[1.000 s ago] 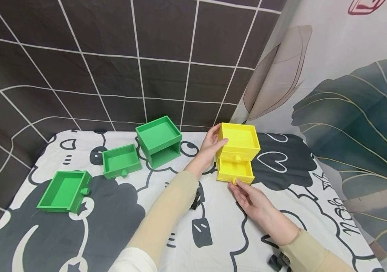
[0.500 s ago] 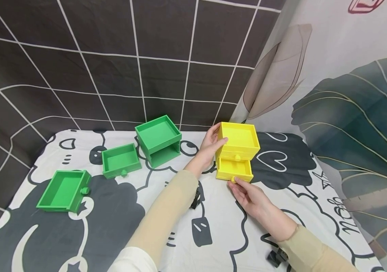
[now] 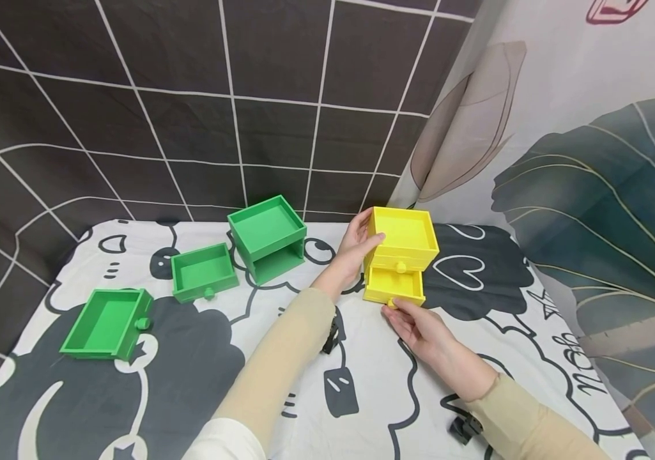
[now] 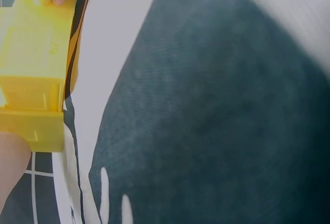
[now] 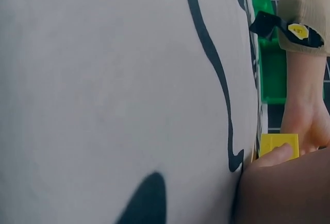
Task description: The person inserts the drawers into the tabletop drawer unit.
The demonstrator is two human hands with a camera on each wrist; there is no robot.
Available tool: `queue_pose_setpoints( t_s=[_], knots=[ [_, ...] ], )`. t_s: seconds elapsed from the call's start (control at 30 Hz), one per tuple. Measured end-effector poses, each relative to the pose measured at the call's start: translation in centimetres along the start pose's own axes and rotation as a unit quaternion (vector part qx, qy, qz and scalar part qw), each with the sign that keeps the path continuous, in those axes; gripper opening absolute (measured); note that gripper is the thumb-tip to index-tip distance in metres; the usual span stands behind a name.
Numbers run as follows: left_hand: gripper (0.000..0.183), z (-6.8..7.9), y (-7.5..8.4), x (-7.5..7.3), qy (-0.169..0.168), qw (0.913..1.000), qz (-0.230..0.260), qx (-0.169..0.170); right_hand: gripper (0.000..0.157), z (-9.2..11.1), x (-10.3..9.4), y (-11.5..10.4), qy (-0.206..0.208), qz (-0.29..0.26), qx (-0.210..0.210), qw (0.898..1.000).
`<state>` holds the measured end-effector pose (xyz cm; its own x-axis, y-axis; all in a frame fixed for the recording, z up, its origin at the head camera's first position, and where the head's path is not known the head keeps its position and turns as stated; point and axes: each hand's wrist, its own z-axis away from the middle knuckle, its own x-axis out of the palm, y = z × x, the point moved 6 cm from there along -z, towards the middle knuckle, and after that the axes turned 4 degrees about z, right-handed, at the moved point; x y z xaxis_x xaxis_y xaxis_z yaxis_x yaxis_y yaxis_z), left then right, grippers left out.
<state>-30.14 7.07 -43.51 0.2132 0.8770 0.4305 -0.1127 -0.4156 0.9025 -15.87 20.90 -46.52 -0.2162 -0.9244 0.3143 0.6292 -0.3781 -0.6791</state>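
Note:
A small yellow drawer cabinet point(image 3: 404, 230) stands toward the back right of the cloth in the head view. Its lower drawer point(image 3: 393, 284) sticks partly out at the front, slightly askew; the upper one sits flush. My left hand point(image 3: 354, 249) grips the cabinet's left side, thumb over the top edge, the other fingers mostly hidden behind it. With thumb and fingers, my right hand point(image 3: 427, 335) pinches the lower drawer's round knob point(image 3: 393, 303). In the right wrist view the yellow drawer front point(image 5: 278, 140) shows past the fingers.
Left of the yellow cabinet stands a green cabinet point(image 3: 269, 223) with a vacant lower compartment. Two pulled-out green drawers, a smaller drawer point(image 3: 203, 271) and a larger drawer point(image 3: 103, 322), lie farther left on the patterned cloth point(image 3: 281, 383). A dark gridded backdrop point(image 3: 275, 134) rises behind.
The lower yellow drawer has slid slightly inward and to the left, with my right hand moving along on its knob. My left hand keeps its grip on the cabinet.

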Motion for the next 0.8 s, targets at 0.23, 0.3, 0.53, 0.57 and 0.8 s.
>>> queue_pose_setpoints(
  t_s=[0.23,0.3,0.53,0.57,0.8],
  knots=[
    [0.072,-0.1,-0.2,0.0,-0.001,1.0,-0.001,-0.006,0.03,0.0,-0.6,-0.3,0.026,0.015,-0.014,0.999],
    [0.072,-0.1,-0.1,0.0,-0.004,1.0,-0.003,-0.005,0.03,0.1,-0.7,-0.3,0.027,0.015,-0.014,0.999],
    [0.072,-0.1,0.1,0.0,-0.003,1.0,0.001,0.001,0.03,-0.3,-0.6,-0.6,0.016,0.008,-0.01,1.0],
    [0.071,-0.1,0.0,0.0,-0.002,1.0,0.003,0.001,0.03,-0.4,-0.5,-0.7,0.015,0.009,-0.009,1.0],
    [0.072,-0.2,-0.3,-0.1,-0.001,1.0,0.004,-0.002,0.028,-1.2,-0.1,-1.2,0.012,0.003,-0.015,1.0]
  ],
)
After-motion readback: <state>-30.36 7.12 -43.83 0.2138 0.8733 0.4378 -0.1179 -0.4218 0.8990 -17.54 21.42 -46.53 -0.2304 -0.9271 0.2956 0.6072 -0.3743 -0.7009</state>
